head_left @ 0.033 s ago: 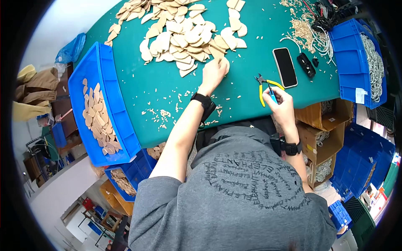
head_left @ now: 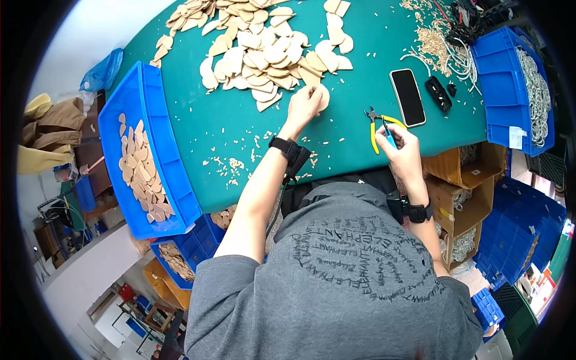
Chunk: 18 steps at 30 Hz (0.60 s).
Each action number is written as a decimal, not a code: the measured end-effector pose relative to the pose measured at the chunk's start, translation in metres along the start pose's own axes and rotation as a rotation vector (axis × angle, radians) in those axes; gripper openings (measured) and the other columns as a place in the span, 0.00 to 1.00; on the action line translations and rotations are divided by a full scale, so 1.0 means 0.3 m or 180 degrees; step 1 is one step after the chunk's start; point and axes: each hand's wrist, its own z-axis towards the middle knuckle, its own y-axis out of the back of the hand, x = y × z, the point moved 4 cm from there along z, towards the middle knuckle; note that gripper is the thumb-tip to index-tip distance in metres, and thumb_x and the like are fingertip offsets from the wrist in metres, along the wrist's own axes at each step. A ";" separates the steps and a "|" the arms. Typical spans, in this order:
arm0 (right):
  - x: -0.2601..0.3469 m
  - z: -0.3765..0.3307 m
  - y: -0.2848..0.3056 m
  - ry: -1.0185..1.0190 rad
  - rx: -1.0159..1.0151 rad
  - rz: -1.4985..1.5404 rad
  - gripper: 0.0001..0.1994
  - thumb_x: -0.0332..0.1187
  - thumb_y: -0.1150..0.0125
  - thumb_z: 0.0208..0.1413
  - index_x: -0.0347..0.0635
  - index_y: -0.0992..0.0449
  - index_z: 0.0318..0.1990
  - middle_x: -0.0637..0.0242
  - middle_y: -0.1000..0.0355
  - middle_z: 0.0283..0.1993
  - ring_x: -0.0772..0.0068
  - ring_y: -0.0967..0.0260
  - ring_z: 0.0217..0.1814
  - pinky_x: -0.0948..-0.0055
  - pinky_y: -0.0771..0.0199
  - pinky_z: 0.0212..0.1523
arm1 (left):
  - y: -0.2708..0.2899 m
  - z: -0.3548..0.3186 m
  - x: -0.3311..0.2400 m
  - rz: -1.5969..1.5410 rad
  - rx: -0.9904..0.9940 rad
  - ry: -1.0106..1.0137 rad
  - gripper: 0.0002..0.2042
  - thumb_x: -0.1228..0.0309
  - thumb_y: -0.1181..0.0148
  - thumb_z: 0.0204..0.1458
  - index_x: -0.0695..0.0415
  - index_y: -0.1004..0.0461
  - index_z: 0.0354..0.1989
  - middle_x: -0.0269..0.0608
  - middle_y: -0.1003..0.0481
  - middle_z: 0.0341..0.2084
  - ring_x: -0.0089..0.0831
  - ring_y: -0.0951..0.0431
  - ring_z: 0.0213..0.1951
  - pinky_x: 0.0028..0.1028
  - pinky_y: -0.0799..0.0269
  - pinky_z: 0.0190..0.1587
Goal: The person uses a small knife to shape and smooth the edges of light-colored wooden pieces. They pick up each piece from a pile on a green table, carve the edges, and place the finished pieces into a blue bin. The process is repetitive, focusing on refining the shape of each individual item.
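Observation:
My left hand (head_left: 305, 109) pinches a tan piece with a rounded edge (head_left: 324, 98) just in front of the big pile of similar flat tan pieces (head_left: 264, 51). Part of that piece is hidden behind my fingers. My right hand (head_left: 403, 150), at the table's near edge, is closed round a slim tool with a blue handle and dark tip (head_left: 390, 137); its exact kind cannot be made out. Beside the tool lie yellow-handled cutting pliers (head_left: 374, 129), their jaws pointing away from me.
The green table (head_left: 198, 129) carries scattered small tan scraps. A phone (head_left: 408, 97) and a black object (head_left: 438, 93) lie to the right. At the left stands a blue bin (head_left: 174, 174) with tan pieces; at the right, another blue bin (head_left: 501, 90) holds metal rings or chain.
My left hand has turned slightly and shifted a little left, so more of the tan piece shows. The right hand and its tool look almost unmoved.

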 end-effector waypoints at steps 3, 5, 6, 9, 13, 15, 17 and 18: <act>0.082 0.029 -0.010 0.0044 0.0305 -0.0363 0.11 0.34 0.34 0.49 0.37 0.23 0.36 0.66 0.25 0.29 0.78 0.29 0.30 0.76 0.30 0.34 | 0.016 -0.153 -0.159 -0.1086 0.0636 -0.0025 0.12 0.61 0.49 0.59 0.54 0.27 0.43 0.39 0.20 0.34 0.16 0.24 0.31 0.13 0.37 0.24; 0.134 0.050 -0.023 0.0198 0.0513 -0.0543 0.12 0.35 0.35 0.49 0.37 0.23 0.37 0.64 0.24 0.30 0.75 0.28 0.31 0.75 0.29 0.35 | 0.020 -0.254 -0.256 -0.1256 0.0821 -0.0174 0.12 0.60 0.47 0.58 0.53 0.27 0.44 0.38 0.20 0.33 0.15 0.24 0.31 0.12 0.39 0.22; 0.155 0.064 -0.032 0.0292 0.0633 -0.0642 0.12 0.36 0.35 0.49 0.37 0.23 0.37 0.62 0.24 0.31 0.74 0.27 0.31 0.75 0.28 0.36 | 0.022 -0.296 -0.290 -0.1218 0.0849 -0.0274 0.12 0.60 0.46 0.58 0.53 0.27 0.44 0.38 0.20 0.33 0.15 0.24 0.31 0.12 0.40 0.22; 0.206 0.092 -0.050 0.0655 0.0669 -0.0516 0.14 0.36 0.35 0.48 0.36 0.23 0.38 0.59 0.24 0.32 0.70 0.25 0.31 0.73 0.27 0.35 | 0.032 -0.384 -0.355 -0.0989 0.0695 -0.0488 0.13 0.59 0.44 0.58 0.53 0.26 0.45 0.36 0.20 0.33 0.13 0.25 0.31 0.12 0.41 0.21; 0.261 0.102 -0.068 0.1029 0.0894 -0.0592 0.13 0.34 0.35 0.47 0.36 0.23 0.39 0.57 0.24 0.31 0.66 0.25 0.30 0.71 0.26 0.34 | 0.065 -0.456 -0.393 -0.0836 0.0416 -0.0587 0.14 0.63 0.39 0.55 0.57 0.25 0.45 0.34 0.21 0.35 0.17 0.25 0.36 0.19 0.31 0.35; 0.272 0.104 -0.079 0.1165 0.0992 -0.0673 0.13 0.34 0.35 0.46 0.37 0.23 0.39 0.57 0.24 0.31 0.63 0.25 0.30 0.71 0.27 0.34 | 0.077 -0.478 -0.396 -0.0790 0.0313 -0.0629 0.14 0.65 0.38 0.55 0.59 0.24 0.45 0.34 0.22 0.36 0.18 0.25 0.38 0.20 0.28 0.40; 0.279 0.105 -0.090 0.1302 0.1073 -0.0744 0.13 0.33 0.35 0.45 0.37 0.23 0.38 0.56 0.25 0.31 0.61 0.25 0.30 0.70 0.27 0.33 | 0.083 -0.493 -0.393 -0.0749 0.0211 -0.0679 0.14 0.65 0.39 0.55 0.60 0.24 0.45 0.34 0.22 0.36 0.18 0.25 0.38 0.20 0.28 0.40; 0.281 0.105 -0.095 0.1343 0.1089 -0.0720 0.13 0.33 0.35 0.44 0.37 0.23 0.38 0.56 0.25 0.30 0.60 0.25 0.30 0.69 0.27 0.33 | 0.085 -0.498 -0.392 -0.0794 0.0163 -0.0735 0.14 0.65 0.39 0.55 0.60 0.24 0.45 0.34 0.21 0.36 0.18 0.25 0.37 0.19 0.28 0.39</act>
